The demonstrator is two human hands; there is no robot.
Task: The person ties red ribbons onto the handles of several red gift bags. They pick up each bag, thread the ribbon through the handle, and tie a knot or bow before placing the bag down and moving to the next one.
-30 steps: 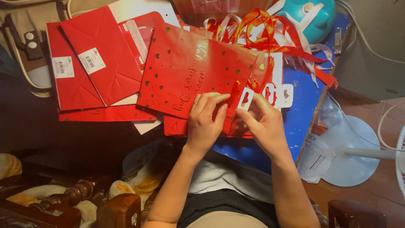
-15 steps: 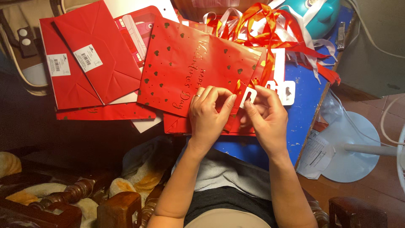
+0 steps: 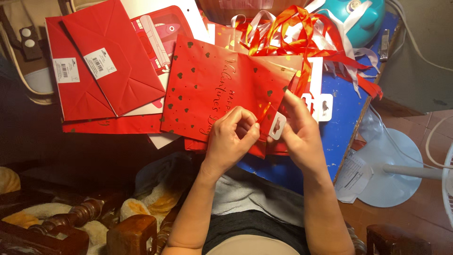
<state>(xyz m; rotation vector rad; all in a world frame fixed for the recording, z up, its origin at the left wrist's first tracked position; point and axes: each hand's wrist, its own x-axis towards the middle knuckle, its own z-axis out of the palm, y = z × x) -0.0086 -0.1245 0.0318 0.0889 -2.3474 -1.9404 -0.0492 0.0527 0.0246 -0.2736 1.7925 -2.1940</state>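
A flat red paper gift bag [image 3: 214, 87] with small gold hearts lies on a blue table [image 3: 344, 127]. My left hand [image 3: 232, 137] pinches a thin orange ribbon [image 3: 264, 112] that comes out of the bag's lower edge. My right hand [image 3: 297, 130] grips the same edge of the bag beside a white hang tag [image 3: 277, 125]. The two hands almost touch.
Two folded red bags with white labels [image 3: 94, 71] lie at the left. A tangle of orange and white ribbons [image 3: 306, 38] sits behind the bag, near a teal round thing [image 3: 356, 16]. A white fan base [image 3: 391, 170] stands on the floor at the right. Dark carved wood [image 3: 80, 217] shows at the lower left.
Both hands have closed in on the bag's lower edge. My left hand now pinches the thin ribbon, and the view has shifted slightly.
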